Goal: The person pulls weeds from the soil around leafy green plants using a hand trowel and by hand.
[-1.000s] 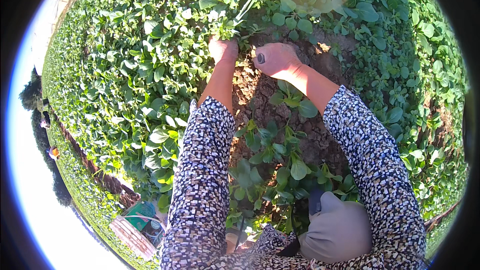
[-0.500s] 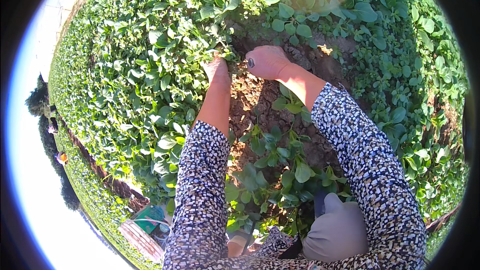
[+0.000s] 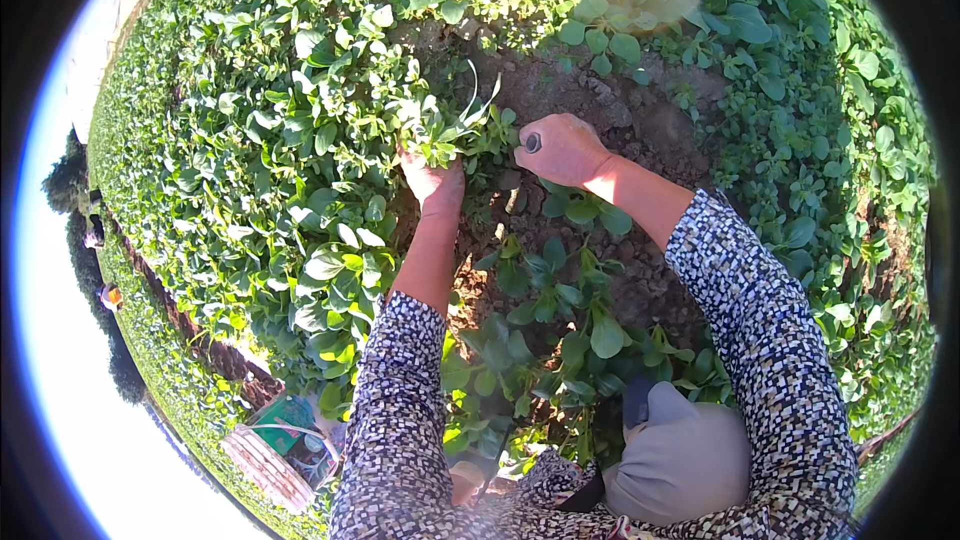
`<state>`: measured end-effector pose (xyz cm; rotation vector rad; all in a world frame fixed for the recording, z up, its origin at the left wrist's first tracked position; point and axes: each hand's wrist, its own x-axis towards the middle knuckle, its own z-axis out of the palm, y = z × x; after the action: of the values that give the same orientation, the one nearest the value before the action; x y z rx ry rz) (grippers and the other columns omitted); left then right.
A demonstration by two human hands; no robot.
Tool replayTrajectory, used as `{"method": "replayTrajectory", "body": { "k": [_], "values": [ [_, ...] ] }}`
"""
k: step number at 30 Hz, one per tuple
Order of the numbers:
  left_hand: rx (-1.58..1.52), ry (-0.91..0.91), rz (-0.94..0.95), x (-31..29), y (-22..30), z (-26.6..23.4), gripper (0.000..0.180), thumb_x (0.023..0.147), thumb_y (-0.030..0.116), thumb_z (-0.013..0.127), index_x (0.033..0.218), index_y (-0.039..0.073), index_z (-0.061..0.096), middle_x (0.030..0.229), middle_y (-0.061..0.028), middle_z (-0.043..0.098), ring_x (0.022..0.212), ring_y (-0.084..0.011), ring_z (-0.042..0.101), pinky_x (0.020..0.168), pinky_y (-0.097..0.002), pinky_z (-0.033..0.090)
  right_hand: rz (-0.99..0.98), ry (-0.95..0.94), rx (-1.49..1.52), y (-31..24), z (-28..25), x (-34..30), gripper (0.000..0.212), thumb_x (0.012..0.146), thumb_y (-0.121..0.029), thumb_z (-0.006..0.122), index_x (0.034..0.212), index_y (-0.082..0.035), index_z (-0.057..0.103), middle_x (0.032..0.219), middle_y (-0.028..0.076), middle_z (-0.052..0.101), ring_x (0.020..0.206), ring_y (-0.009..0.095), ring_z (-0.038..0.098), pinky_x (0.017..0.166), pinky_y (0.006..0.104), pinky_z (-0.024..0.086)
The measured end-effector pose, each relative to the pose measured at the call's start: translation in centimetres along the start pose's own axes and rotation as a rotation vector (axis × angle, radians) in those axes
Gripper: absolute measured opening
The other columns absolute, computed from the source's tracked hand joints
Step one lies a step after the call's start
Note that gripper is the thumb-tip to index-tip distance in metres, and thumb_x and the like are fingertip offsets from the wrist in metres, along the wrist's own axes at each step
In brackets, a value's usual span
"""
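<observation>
At the soil patch's [image 3: 560, 80] left edge, left hand [image 3: 435, 183] among small-leaved greens [image 3: 438, 132]; fingertips buried, I cannot tell its hold. Right hand [image 3: 565, 150] closed round a dark-ended handle [image 3: 533, 143]. Far end hidden from me: a slip could nick the left.
</observation>
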<state>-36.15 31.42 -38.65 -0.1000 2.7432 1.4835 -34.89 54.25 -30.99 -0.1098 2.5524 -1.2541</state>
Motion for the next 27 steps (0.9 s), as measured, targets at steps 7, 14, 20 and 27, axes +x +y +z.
{"method": "replayTrajectory", "body": {
  "k": [7, 14, 20, 27],
  "values": [
    [0.584, -0.024, -0.217, 7.3, 3.7, -0.5, 0.057, 0.061, 0.029, 0.08, 0.112, 0.009, 0.063, 0.133, -0.0173, 0.046, 0.122, -0.037, 0.044, 0.105, -0.043, 0.037, -0.084, -0.014, -0.06, 2.2, 0.6, -3.9, 0.024, 0.077, -0.032, 0.062, 0.071, -0.009, 0.062, 0.07, 0.012, 0.061, 0.07, 0.034, 0.059, 0.066, 0.0411, 0.049],
    [0.238, 0.115, -0.047, 7.1, 2.6, 1.6, 0.043, 0.067, 0.019, 0.076, 0.107, 0.008, 0.063, 0.099, -0.0113, 0.067, 0.093, -0.0255, 0.061, 0.093, -0.0342, 0.044, -0.05, -0.019, -0.112, 0.4, 3.6, 1.5, 0.023, 0.078, -0.032, 0.057, 0.074, -0.011, 0.066, 0.076, 0.014, 0.065, 0.076, 0.037, 0.062, 0.071, 0.0445, 0.051],
    [-0.244, 0.13, -0.07, 8.1, 0.1, -0.2, 0.028, 0.079, 0.005, 0.066, 0.105, 0.005, 0.059, 0.099, -0.0056, 0.065, 0.087, -0.0185, 0.061, 0.079, -0.0302, 0.048, -0.164, -0.047, -0.187, -0.3, 1.9, 1.5, 0.018, 0.074, -0.029, 0.058, 0.073, -0.013, 0.067, 0.073, 0.013, 0.065, 0.073, 0.035, 0.062, 0.071, 0.0438, 0.051],
    [-0.91, 0.191, -0.43, 10.3, -9.4, -5.2, 0.035, 0.091, 0.008, 0.055, 0.125, 0.01, 0.045, 0.112, -0.0056, 0.058, 0.097, -0.0187, 0.056, 0.085, -0.0317, 0.046, 0.02, -0.08, 0.229, -1.4, 3.4, -2.1, 0.023, 0.076, -0.032, 0.06, 0.073, -0.01, 0.066, 0.073, 0.01, 0.066, 0.07, 0.031, 0.064, 0.068, 0.0403, 0.05]
  ]
}}
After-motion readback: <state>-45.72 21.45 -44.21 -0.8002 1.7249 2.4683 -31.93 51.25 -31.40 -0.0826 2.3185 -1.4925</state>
